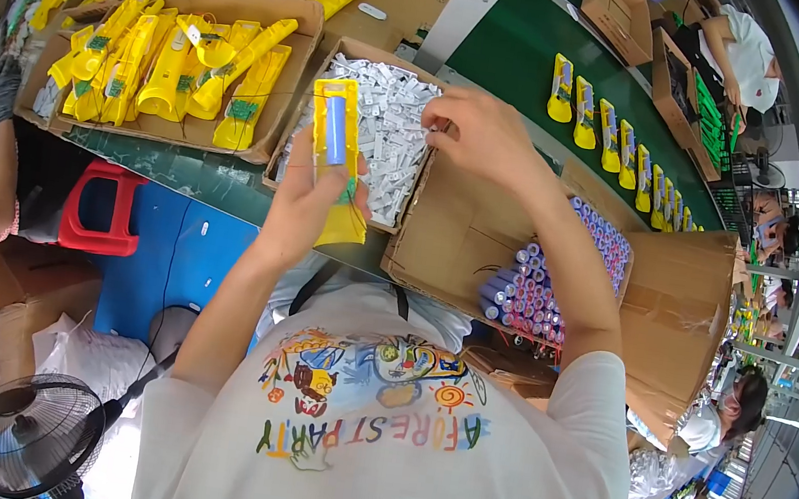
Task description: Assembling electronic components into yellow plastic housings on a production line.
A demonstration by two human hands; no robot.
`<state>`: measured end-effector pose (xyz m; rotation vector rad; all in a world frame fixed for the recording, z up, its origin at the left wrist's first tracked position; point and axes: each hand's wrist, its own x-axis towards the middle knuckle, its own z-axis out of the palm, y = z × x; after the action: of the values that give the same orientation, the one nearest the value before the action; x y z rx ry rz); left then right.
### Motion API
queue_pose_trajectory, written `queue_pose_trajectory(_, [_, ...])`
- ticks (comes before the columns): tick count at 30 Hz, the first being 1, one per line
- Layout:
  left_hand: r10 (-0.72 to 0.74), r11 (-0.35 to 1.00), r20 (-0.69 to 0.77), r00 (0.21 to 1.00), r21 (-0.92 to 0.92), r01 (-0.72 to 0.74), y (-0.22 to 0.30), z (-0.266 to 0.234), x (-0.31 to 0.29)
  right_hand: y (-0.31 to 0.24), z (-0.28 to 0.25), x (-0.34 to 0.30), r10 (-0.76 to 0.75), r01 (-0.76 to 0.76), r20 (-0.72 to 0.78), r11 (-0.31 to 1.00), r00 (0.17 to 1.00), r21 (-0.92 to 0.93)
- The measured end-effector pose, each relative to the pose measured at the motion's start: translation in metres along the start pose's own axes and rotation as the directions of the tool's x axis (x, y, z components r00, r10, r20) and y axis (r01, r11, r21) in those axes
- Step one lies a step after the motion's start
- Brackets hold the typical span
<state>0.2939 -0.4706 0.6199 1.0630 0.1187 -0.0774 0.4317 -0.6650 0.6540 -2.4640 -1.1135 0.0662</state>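
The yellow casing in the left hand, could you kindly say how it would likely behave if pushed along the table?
The casing looks like moulded plastic, so it is probably stiff. The round cell sits between its walls, so it seems unlikely to roll out. The exposed green board could be fragile if knocked.

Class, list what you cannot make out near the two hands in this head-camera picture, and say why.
All in the head view:
- Yellow casing: its underside and the part under the thumb are hidden by the left hand.
- Right hand: whether its fingertips pinch anything is too small to tell.
- Purple batteries: some are covered by the right forearm.
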Motion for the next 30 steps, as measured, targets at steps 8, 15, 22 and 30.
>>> queue_pose_trajectory(8, [-0.074,0.943,0.066,0.995,-0.321,0.091,0.010,0.010,-0.007,-0.026,0.003,0.005,0.067,-0.040,0.054,0.913,0.996,-0.405])
queue_pose_trajectory(15, [-0.027,0.942,0.193,0.981,-0.323,0.089,0.001,0.021,0.000,-0.060,-0.011,-0.014,0.058,0.059,-0.281,0.919,0.958,0.391])
queue_pose_trajectory(22, [0.164,0.962,0.050,0.985,0.215,-0.171,-0.001,0.045,0.002,-0.051,0.003,-0.014,0.271,-0.137,-0.047,0.619,0.961,0.773])
queue_pose_trajectory(30, [0.038,0.988,-0.098,0.994,-0.146,-0.052,0.004,0.020,0.009,-0.032,0.017,0.005,0.040,-0.031,-0.407,0.999,0.912,0.027])
